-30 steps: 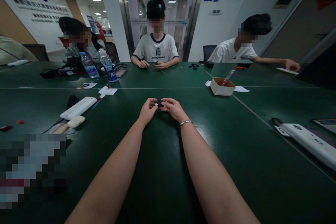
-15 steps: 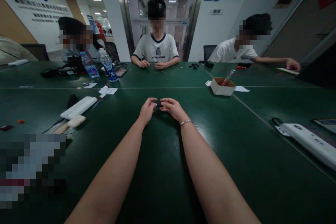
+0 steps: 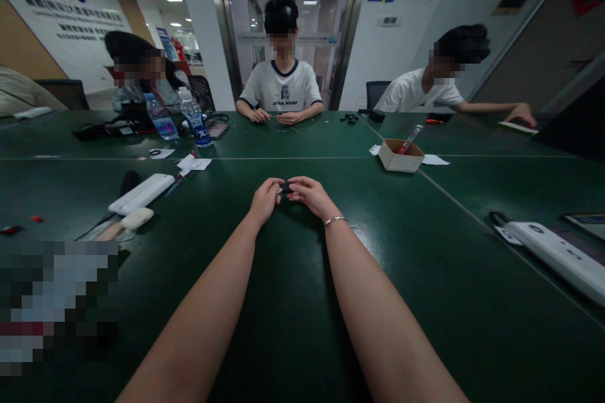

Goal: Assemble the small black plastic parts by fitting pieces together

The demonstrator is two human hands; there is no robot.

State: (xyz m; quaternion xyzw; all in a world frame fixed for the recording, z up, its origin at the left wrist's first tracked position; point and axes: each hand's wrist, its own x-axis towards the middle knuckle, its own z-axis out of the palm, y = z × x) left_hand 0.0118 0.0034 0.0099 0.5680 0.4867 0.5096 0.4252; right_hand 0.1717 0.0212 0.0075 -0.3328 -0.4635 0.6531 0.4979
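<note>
Between my two hands, over the dark green table (image 3: pixel 293 277), is a small black object with a silvery end (image 3: pixel 285 189); too little of it shows to name its kind. The fingers of my left hand (image 3: pixel 265 198) are closed at its silvery end. On the other side, my right hand (image 3: pixel 309 194), with a silver bracelet at the wrist, pinches the black part between thumb and fingers. Parts of the object are hidden behind my fingertips.
An open cardboard box (image 3: pixel 401 156) with a clear tube stands ahead on the right. Two bottles (image 3: pixel 195 116) stand at the far left. White power strips (image 3: pixel 142 194) lie on both sides. Three people sit across the table, one person's hand (image 3: pixel 522 114) at the far right.
My hands have barely moved; the left has dipped slightly while holding the silvery end. The hand of the person at the right has drawn slightly leftward.
</note>
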